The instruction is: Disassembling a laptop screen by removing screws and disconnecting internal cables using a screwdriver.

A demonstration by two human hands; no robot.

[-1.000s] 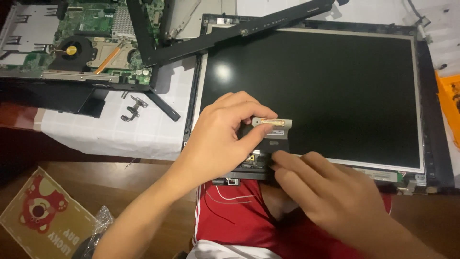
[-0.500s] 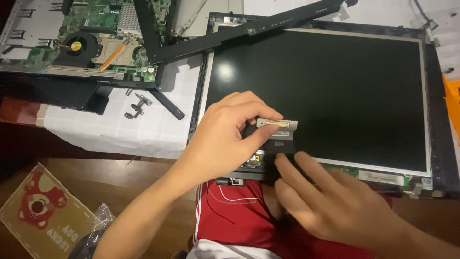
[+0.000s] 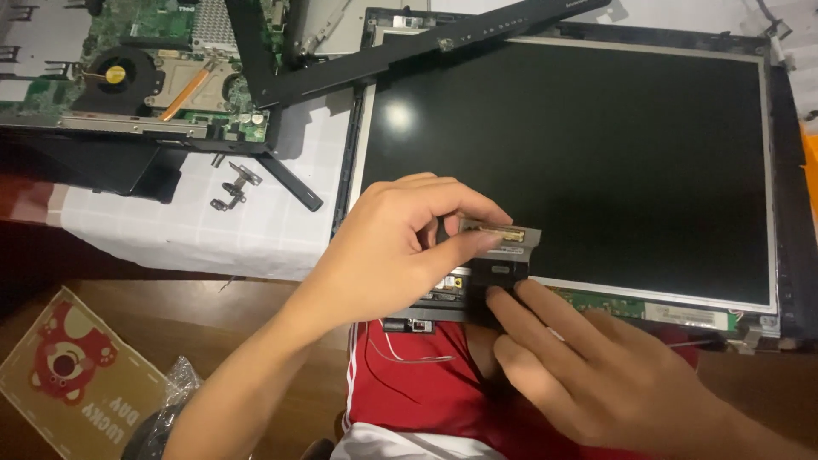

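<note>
Pinching a small flat connector (image 3: 503, 232) between thumb and fingers, the left hand (image 3: 388, 247) holds it lifted just over the near edge of a dark laptop screen (image 3: 579, 153). The connector's metal end points away from the left palm, toward the right side, and a short dark tab (image 3: 498, 271) hangs from it. The right hand (image 3: 588, 375) lies just below, its fingertips (image 3: 498, 298) pressed on the bottom of that dark tab and on the narrow strip of circuit board (image 3: 443, 294) that runs along the screen's near edge. It is pressing rather than gripping; whether anything sits under the palm cannot be told.

Under both wrists are red shorts (image 3: 426, 383) with white stripes (the screen's near edge overhangs the lap), and a thin wire (image 3: 400, 353) loops across the cloth just below the left hand.

Beyond the left hand, a long black bezel strip (image 3: 426, 47) lies slanted over the screen's far corner. Farther out to the left, on a white cloth (image 3: 213, 230), rest two small metal hinges (image 3: 234, 187) and a laptop base with its green board and round fan (image 3: 115, 77) exposed. Nearest the left elbow, on the wooden table (image 3: 256, 298), lie a tan card with a red bear (image 3: 72, 366) and a crumpled clear bag (image 3: 166, 409).
</note>
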